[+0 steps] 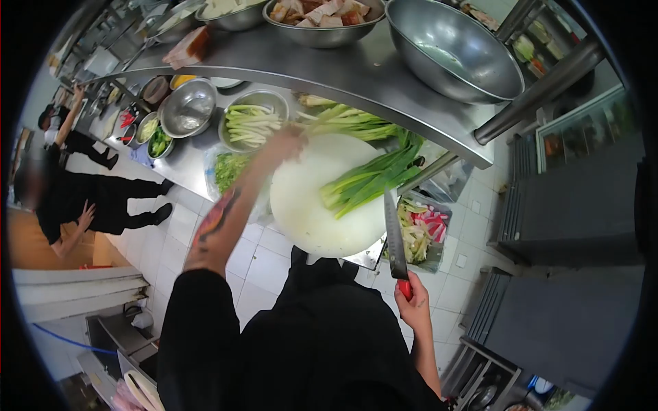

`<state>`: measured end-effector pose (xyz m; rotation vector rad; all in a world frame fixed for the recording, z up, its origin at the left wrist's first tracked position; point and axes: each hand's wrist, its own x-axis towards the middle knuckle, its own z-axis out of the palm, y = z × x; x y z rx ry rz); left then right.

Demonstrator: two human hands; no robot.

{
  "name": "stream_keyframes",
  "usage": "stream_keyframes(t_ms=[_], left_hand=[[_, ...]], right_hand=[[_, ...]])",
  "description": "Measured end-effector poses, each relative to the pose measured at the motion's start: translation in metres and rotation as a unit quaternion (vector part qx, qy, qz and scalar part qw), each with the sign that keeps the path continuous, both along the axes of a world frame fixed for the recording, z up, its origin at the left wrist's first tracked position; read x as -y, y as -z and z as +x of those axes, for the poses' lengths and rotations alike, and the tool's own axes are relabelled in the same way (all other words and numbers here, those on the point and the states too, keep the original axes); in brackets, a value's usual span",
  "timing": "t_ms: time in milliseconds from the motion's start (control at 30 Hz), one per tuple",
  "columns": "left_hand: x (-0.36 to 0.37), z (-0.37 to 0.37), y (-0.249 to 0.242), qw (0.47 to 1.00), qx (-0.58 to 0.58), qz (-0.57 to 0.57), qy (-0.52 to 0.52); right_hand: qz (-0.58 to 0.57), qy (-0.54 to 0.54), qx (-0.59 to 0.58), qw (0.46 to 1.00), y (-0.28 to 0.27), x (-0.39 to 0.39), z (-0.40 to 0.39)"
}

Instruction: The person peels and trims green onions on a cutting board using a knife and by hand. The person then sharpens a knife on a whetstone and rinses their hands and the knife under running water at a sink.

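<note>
My right hand [415,301] is closed around the red handle of a large kitchen knife [395,240], whose blade points away from me beside the board's right edge. A bunch of green onions [370,175] lies on the round white cutting board [301,212], its leaves reaching past the far right edge. My left hand [286,142], smeared by motion, is over the board's far left edge, next to a metal bowl [236,144] of cut pale green stalks [252,125]. Its fingers cannot be made out. More green onions [356,122] lie behind the board.
Chopped greens [229,170] sit left of the board, near an empty-looking steel bowl [188,106]. A bin of vegetable scraps [425,233] stands at the right. Overhead, a steel shelf [370,65] holds bowls and meat. Two people [89,195] stand at the left.
</note>
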<state>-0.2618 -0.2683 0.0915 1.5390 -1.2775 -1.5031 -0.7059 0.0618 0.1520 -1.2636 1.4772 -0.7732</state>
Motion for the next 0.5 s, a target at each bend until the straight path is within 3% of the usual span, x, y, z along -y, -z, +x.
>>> stream_keyframes(t_ms=[67,133,167,200,233,300,333,400,433,467,500], left_hand=[[-0.065,-0.006,0.009,0.979,-0.159,0.042,-0.117],[-0.127,-0.029,0.008,0.954,-0.209,0.06,-0.206],[-0.148,-0.032,0.018,0.957,-0.195,0.06,-0.209],[-0.164,-0.034,0.024,0.959,-0.181,0.061,-0.211],[-0.176,-0.038,0.026,0.956,-0.18,0.056,-0.227],[-0.198,-0.048,0.03,0.975,-0.018,-0.032,-0.22],[-0.212,-0.053,0.026,0.972,-0.017,-0.027,-0.232],[-0.235,-0.064,0.011,0.964,0.119,-0.097,-0.215],[-0.245,-0.065,0.021,0.944,0.168,-0.172,-0.227],[-0.254,-0.064,0.031,0.944,0.163,-0.166,-0.233],[-0.262,-0.062,0.036,0.923,0.216,-0.22,-0.232]], right_hand=[[-0.001,-0.03,0.035,0.999,-0.02,0.018,0.007],[0.098,-0.029,0.198,0.975,-0.032,0.031,0.012],[0.131,-0.079,0.127,0.98,-0.018,0.04,0.006],[0.132,-0.095,0.127,0.979,0.01,0.046,0.001],[0.063,-0.124,0.043,0.989,0.042,0.05,-0.001],[-0.045,-0.171,-0.094,0.98,0.06,0.054,0.006],[-0.041,-0.184,-0.093,0.978,0.044,0.056,0.019],[0.067,-0.151,0.057,0.985,-0.004,0.063,0.05],[0.064,-0.144,0.121,0.98,-0.006,0.064,0.058],[0.069,-0.148,0.115,0.98,-0.004,0.067,0.068],[-0.027,-0.18,0.07,0.981,0.004,0.073,0.079]])
